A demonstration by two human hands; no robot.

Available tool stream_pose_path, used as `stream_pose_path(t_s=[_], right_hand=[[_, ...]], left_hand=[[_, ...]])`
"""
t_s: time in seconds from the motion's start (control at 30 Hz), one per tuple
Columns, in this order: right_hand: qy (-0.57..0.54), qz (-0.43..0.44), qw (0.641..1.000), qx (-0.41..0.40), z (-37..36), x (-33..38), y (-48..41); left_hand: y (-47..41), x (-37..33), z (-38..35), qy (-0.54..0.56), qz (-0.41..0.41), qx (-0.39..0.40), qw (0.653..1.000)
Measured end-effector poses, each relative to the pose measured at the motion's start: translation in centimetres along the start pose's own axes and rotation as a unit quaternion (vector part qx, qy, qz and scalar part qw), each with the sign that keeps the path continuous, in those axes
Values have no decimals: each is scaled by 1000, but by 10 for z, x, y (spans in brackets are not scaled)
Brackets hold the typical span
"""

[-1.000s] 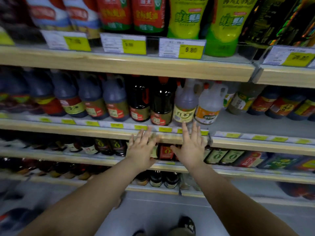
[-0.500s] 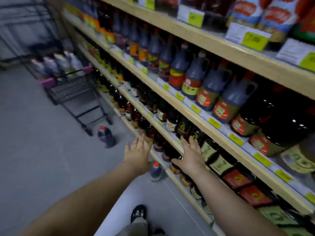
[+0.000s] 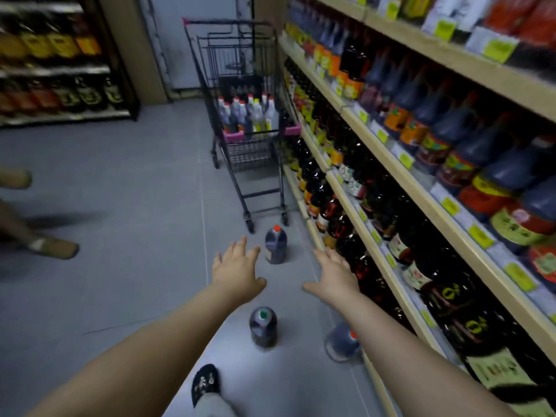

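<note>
My left hand point(image 3: 236, 272) and my right hand point(image 3: 335, 273) are stretched forward over a shop aisle floor, fingers spread, holding nothing. Three dark jugs stand on the grey floor. One with a red cap point(image 3: 275, 245) is just beyond my left hand. One with a green cap point(image 3: 263, 326) stands below my hands, between my forearms. A third jug point(image 3: 343, 341) is partly hidden under my right forearm. A wire shopping cart point(image 3: 249, 94) farther down the aisle holds several bottles.
Wooden shelves point(image 3: 400, 173) packed with dark sauce bottles and yellow price tags run along the right. Another shelf unit point(image 3: 60, 70) stands at the far left. Another person's feet point(image 3: 51, 248) are at the left edge. My own shoe point(image 3: 206, 383) shows at the bottom.
My view has swung left from facing the shelf to looking down the aisle. My hands came off the shelf edge and now hover over the floor, still spread and empty.
</note>
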State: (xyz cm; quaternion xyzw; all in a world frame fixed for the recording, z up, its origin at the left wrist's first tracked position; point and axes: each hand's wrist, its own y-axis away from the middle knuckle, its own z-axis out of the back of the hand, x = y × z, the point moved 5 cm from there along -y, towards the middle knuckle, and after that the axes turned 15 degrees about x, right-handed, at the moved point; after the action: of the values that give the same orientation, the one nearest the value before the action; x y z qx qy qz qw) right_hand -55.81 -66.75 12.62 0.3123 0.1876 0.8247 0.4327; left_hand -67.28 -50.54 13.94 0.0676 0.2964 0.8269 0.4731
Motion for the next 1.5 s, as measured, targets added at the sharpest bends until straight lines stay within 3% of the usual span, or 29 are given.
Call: stream_pose_path(t_s=[0.27,0.47,1.23,1.5], right_hand=[[-24,12,1000,-13,12,138,-90],[-40,1,999,-8,32,195,-150],[-40,-10,999,-18,235,268,-455],[-81,-48,995,-26,287,291,-559]], left_hand=[[-55,144,90,-13,16,-21,1000],[-101,197,137,-17,7,-13,1000],[-409,211,348,11,-50,-25,998],[-530,230,424,-32,-104,-22,994]])
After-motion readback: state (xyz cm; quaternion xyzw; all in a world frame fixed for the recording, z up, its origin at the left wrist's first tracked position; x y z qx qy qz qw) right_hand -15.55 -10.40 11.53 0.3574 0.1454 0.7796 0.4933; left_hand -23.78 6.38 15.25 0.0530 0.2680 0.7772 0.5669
